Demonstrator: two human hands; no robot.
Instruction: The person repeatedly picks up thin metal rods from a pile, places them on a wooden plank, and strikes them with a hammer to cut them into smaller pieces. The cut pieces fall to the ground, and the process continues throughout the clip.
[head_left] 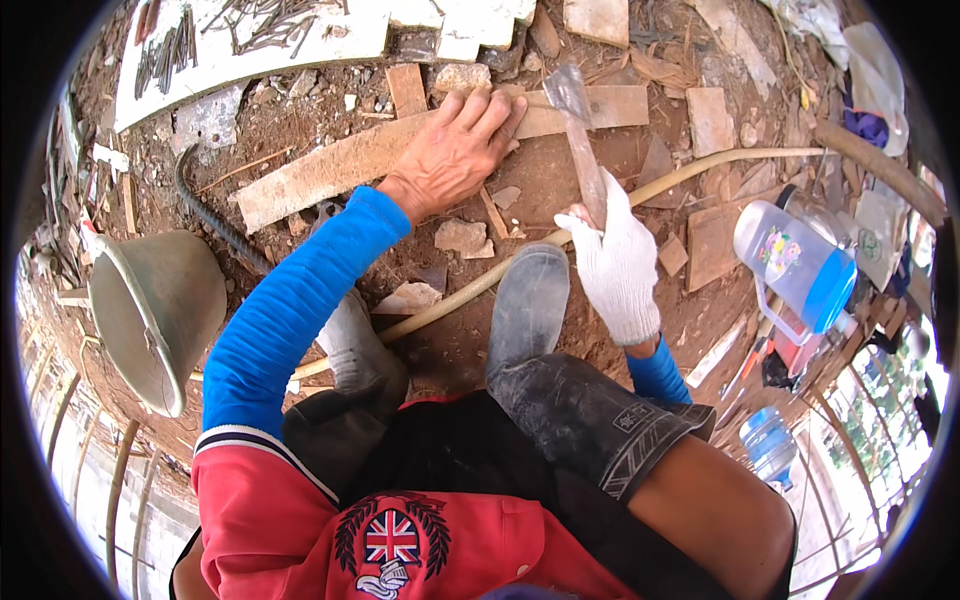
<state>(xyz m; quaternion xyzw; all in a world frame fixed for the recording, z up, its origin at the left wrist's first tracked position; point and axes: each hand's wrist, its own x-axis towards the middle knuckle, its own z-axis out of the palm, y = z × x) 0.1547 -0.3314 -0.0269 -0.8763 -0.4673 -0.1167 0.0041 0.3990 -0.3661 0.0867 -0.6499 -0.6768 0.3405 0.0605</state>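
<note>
My bare left hand [455, 150] presses flat on a long wooden plank [330, 170] that lies across the dirt ground. My right hand [615, 255], in a white glove, grips the handle of a hatchet [580, 130]; its metal head points up over the plank's right part. My two grey rubber boots [525, 300] stand just below the plank.
A pale hose or cane [700, 165] curves across the ground under my right hand. A conical hat [155, 310] lies at the left. A clear jug with a blue base [795, 260] lies at the right. Wood offcuts, stones and a white board with nails [250, 40] surround the plank.
</note>
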